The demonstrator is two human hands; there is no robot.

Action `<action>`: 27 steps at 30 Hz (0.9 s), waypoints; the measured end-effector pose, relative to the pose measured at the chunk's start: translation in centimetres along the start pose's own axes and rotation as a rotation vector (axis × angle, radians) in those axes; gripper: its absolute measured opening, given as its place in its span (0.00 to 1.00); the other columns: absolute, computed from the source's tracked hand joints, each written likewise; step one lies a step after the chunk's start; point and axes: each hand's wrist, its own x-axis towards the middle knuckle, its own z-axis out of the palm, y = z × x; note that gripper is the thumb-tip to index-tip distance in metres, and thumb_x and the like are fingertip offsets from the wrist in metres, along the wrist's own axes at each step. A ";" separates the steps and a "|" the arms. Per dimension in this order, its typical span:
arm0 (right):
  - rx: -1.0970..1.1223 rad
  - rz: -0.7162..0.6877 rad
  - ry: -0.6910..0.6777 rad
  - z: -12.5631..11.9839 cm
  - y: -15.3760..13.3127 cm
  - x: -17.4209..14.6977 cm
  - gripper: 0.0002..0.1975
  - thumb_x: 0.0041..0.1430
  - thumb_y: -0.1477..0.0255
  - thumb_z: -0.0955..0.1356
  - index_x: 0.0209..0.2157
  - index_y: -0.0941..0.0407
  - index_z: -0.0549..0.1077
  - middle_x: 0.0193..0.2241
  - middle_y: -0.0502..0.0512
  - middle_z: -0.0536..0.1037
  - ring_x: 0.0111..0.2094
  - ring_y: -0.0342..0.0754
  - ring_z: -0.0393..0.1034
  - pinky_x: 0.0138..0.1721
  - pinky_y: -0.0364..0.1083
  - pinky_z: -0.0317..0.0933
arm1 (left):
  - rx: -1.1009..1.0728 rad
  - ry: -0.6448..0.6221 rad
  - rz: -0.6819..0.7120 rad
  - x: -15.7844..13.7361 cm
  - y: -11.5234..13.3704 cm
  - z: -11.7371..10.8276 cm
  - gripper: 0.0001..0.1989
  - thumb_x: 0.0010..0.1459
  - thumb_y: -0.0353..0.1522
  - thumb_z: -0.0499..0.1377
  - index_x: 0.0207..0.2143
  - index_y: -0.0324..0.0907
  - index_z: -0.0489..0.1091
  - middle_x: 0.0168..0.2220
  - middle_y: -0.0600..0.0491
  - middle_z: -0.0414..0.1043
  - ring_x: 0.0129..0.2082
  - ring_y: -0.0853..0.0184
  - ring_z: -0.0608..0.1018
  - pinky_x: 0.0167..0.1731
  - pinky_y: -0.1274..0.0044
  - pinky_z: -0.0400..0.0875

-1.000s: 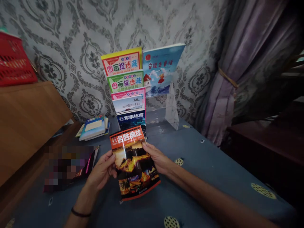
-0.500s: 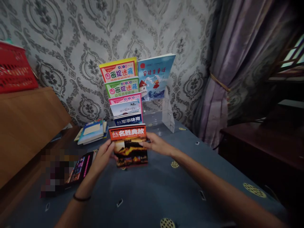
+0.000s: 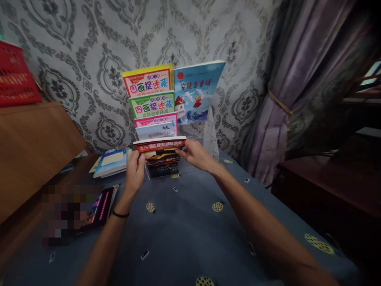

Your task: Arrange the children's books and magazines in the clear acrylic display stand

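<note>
Left hand (image 3: 135, 171) and right hand (image 3: 196, 154), fingers closed on opposite side edges of a tilted red-topped book (image 3: 160, 153), at the near left of the clear stand (image 3: 212, 139). Lower-edge contact cannot be told; a skewed edge could snag the stand, uneven release tip the book.

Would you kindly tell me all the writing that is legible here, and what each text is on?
"图画捉迷藏": yellow-edged book
"图画捉迷藏": green book
"安徒生童话": blue book
"少儿 名胜典故": held book
Too small, blurred or covered to read fully: the pink book, the white book, the dark book at left, and the covers' smaller print.
</note>
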 end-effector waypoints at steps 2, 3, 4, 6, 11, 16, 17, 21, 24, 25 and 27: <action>0.011 0.005 -0.010 -0.1 0.2 0.0 0.16 0.59 0.73 0.66 0.49 0.55 0.77 0.42 0.55 0.80 0.42 0.53 0.72 0.46 0.53 0.66 | -0.001 -0.002 0.005 -0.1 -0.2 0.1 0.13 0.69 0.40 0.48 0.38 0.43 0.68 0.38 0.51 0.69 0.39 0.64 0.71 0.40 0.74 0.66; 0.012 0.011 -0.013 -0.2 0.2 -0.1 0.16 0.59 0.73 0.66 0.49 0.55 0.77 0.42 0.55 0.80 0.42 0.53 0.71 0.46 0.53 0.66 | 0.000 0.003 0.011 -0.2 -0.3 0.2 0.13 0.69 0.40 0.48 0.38 0.43 0.68 0.38 0.50 0.69 0.39 0.64 0.71 0.40 0.74 0.66; 0.015 0.016 -0.017 -0.2 0.2 -0.1 0.16 0.59 0.73 0.66 0.49 0.55 0.77 0.41 0.54 0.80 0.41 0.53 0.71 0.45 0.53 0.66 | 0.003 0.008 0.018 -0.2 -0.3 0.1 0.13 0.69 0.39 0.48 0.38 0.44 0.68 0.38 0.51 0.69 0.39 0.64 0.71 0.40 0.74 0.66; 0.039 0.018 -0.023 -0.2 0.1 -0.2 0.17 0.60 0.72 0.66 0.50 0.54 0.76 0.41 0.53 0.80 0.41 0.52 0.71 0.44 0.52 0.67 | 0.022 0.021 0.025 -0.3 -0.1 0.0 0.12 0.69 0.38 0.48 0.37 0.44 0.67 0.36 0.51 0.68 0.37 0.64 0.70 0.39 0.73 0.65; 0.145 0.020 -0.076 -0.3 -0.7 -0.3 0.21 0.62 0.66 0.67 0.56 0.54 0.71 0.40 0.53 0.78 0.35 0.48 0.70 0.35 0.47 0.69 | 0.095 0.025 -0.003 -0.5 1.0 -1.0 0.11 0.68 0.35 0.49 0.32 0.44 0.65 0.29 0.55 0.66 0.30 0.67 0.68 0.34 0.74 0.61; 0.227 0.039 -0.073 -0.1 -1.3 -0.3 0.24 0.63 0.63 0.67 0.60 0.52 0.67 0.42 0.53 0.77 0.34 0.47 0.71 0.30 0.44 0.70 | 0.116 0.008 -0.040 -0.1 1.5 -1.7 0.11 0.68 0.36 0.49 0.33 0.44 0.66 0.27 0.56 0.65 0.28 0.68 0.68 0.30 0.74 0.59; 0.226 0.031 -0.049 -0.1 -1.3 -0.3 0.24 0.63 0.64 0.66 0.60 0.52 0.67 0.43 0.53 0.77 0.36 0.47 0.71 0.31 0.45 0.71 | 0.114 0.016 -0.023 0.1 1.6 -1.8 0.11 0.68 0.36 0.49 0.35 0.44 0.67 0.28 0.55 0.67 0.29 0.68 0.69 0.31 0.74 0.60; 0.190 0.002 0.052 0.0 -1.2 -0.3 0.25 0.64 0.66 0.66 0.61 0.53 0.67 0.47 0.55 0.77 0.42 0.51 0.72 0.41 0.50 0.72 | 0.105 0.082 0.077 1.1 1.9 -1.6 0.10 0.68 0.35 0.50 0.40 0.43 0.69 0.33 0.53 0.71 0.32 0.67 0.72 0.35 0.74 0.65; 0.143 -0.006 0.095 0.0 -1.0 -0.3 0.24 0.64 0.66 0.66 0.61 0.53 0.67 0.48 0.56 0.77 0.45 0.53 0.72 0.46 0.54 0.71 | 0.116 0.094 0.116 1.5 1.6 -1.3 0.11 0.68 0.35 0.50 0.42 0.42 0.70 0.35 0.51 0.72 0.35 0.66 0.73 0.37 0.73 0.67; 0.124 -0.009 0.097 0.1 -0.8 -0.3 0.23 0.64 0.67 0.66 0.60 0.53 0.68 0.48 0.57 0.78 0.46 0.54 0.71 0.46 0.55 0.71 | 0.117 0.083 0.119 1.5 1.4 -1.1 0.11 0.68 0.35 0.50 0.42 0.41 0.70 0.36 0.51 0.73 0.36 0.65 0.74 0.38 0.73 0.68; 0.084 -0.021 0.095 0.2 -0.5 -0.2 0.21 0.64 0.68 0.66 0.59 0.53 0.69 0.48 0.58 0.78 0.46 0.55 0.71 0.47 0.56 0.71 | 0.114 0.055 0.124 1.5 0.8 -1.0 0.11 0.68 0.35 0.50 0.43 0.41 0.70 0.37 0.50 0.73 0.37 0.64 0.75 0.39 0.73 0.69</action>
